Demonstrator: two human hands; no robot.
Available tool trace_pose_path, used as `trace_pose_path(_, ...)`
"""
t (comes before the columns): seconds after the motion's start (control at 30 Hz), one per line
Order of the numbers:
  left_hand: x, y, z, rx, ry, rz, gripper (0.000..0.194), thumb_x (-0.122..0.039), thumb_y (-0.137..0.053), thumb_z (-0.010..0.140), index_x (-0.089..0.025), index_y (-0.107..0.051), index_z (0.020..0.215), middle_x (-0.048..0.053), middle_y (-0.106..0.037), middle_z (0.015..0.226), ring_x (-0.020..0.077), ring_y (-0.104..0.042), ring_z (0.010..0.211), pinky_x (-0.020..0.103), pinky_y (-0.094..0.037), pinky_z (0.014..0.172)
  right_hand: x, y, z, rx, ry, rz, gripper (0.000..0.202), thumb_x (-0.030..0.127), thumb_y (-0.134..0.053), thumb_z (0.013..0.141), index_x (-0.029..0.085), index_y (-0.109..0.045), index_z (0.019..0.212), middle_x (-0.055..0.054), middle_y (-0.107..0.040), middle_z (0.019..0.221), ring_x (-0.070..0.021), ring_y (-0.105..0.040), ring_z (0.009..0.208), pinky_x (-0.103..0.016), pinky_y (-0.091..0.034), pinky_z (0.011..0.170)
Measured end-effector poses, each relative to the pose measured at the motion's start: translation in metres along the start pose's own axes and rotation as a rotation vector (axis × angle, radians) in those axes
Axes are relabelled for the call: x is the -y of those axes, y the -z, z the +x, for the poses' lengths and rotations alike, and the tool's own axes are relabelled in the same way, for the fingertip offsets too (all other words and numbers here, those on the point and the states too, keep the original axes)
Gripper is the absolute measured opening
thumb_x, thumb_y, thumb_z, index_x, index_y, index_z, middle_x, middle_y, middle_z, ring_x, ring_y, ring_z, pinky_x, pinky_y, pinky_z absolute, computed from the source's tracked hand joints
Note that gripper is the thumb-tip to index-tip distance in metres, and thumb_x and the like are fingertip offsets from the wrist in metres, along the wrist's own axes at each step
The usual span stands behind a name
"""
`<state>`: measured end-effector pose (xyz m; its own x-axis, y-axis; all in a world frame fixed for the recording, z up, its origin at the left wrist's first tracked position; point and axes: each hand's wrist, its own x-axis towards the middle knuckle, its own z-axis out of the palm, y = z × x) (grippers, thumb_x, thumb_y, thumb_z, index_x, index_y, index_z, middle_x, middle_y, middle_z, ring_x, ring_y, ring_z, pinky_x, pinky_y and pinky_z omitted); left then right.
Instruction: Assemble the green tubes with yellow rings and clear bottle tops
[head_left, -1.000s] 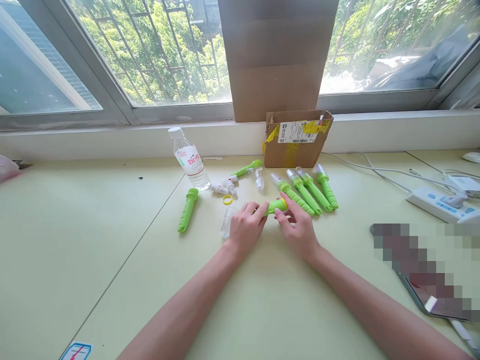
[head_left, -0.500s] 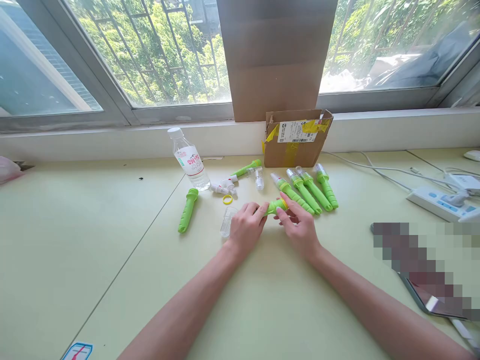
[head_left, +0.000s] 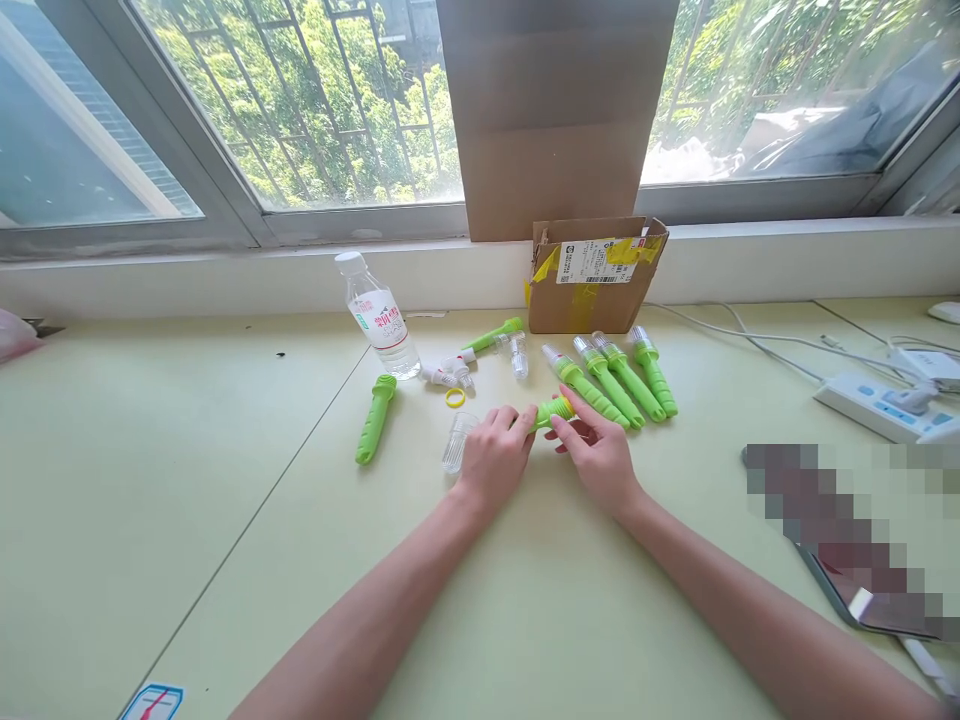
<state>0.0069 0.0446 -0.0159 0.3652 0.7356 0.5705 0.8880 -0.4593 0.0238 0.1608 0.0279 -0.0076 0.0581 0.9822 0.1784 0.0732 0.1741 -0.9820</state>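
Between my hands is a green ribbed plastic handle (head_left: 551,411) with a yellow ring (head_left: 568,405) at its right end. My left hand (head_left: 495,446) is closed round the handle's left part, hiding it. Thumb and fingers of my right hand (head_left: 598,455) pinch the end with the ring. Just left of my left hand lies a clear ribbed cap (head_left: 456,443). Another yellow ring (head_left: 455,398), small white pieces (head_left: 455,374) and a clear cap (head_left: 518,357) lie beyond. A loose green handle (head_left: 375,420) is farther left. Several green handles with clear tops (head_left: 613,375) lie behind my right hand.
A water bottle (head_left: 381,318) and an opened cardboard box (head_left: 592,285) stand at the back, by the window. Another green handle (head_left: 495,335) lies between them. On the right are a power strip (head_left: 885,405), white cables (head_left: 757,338) and a phone (head_left: 862,600), partly pixelated.
Hardly anything differs. Both hands keep their hold on the green handle, and the whole view has shifted very slightly.
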Motion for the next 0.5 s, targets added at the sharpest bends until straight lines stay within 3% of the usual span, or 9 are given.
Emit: trace_pose_path(0.5,-0.0096,0.0026,-0.0002,0.099,0.119,-0.082,0.024,-0.030,-0.052,0.091,-0.022,-0.061,0.112,0.002,-0.065,0.077,0.0168,-0.062,0.069,0.027,-0.031,0.051,-0.0019,-0.0008,-0.0005,-0.002,0.034,-0.060,0.062,0.039,-0.065,0.079,0.024,-0.048,0.137,-0.008,-0.068,0.107,-0.0180,-0.066,0.078,-0.036,-0.058,0.069)
